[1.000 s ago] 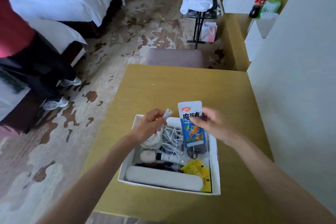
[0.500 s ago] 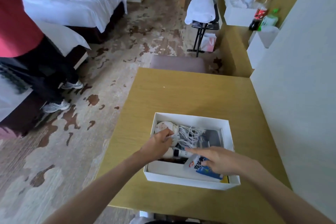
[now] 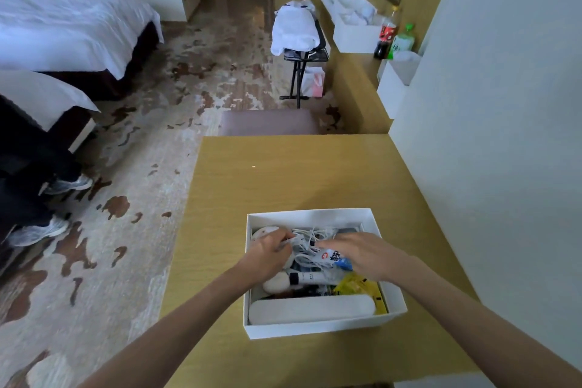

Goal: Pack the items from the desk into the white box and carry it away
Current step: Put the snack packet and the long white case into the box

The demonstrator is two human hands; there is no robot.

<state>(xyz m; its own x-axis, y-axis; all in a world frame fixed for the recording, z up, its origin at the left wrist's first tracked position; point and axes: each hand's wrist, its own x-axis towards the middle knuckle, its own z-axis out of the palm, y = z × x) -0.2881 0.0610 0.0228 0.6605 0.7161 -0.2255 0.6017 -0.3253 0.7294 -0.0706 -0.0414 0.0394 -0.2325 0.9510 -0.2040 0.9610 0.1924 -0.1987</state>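
Observation:
The white box (image 3: pixel 318 329) stands on the yellow wooden desk (image 3: pixel 293 176), near its front edge. Both my hands are inside it. My left hand (image 3: pixel 267 253) pinches a small white piece at the tangle of white cable (image 3: pixel 310 238). My right hand (image 3: pixel 362 253) lies flat, palm down, over the blue and white snack packet (image 3: pixel 333 258), pressing it onto the contents. Also in the box: a white tube with a black cap (image 3: pixel 315 277), a yellow packet (image 3: pixel 357 285), a long white case (image 3: pixel 311 309) along the front wall, and a round white item (image 3: pixel 263 231) at the back left.
A padded stool (image 3: pixel 267 123) sits behind the desk. A white wall (image 3: pixel 504 135) runs along the right. A person's legs and grey shoes (image 3: pixel 37 231) stand on the carpet at left, by two beds (image 3: pixel 63 28). Farther back a luggage rack (image 3: pixel 302 50), white bins and bottles (image 3: pixel 393 38).
Both hands dropped from above the box into it. The snack packet went from upright in my right hand to lying flat on the contents. My view has tilted up.

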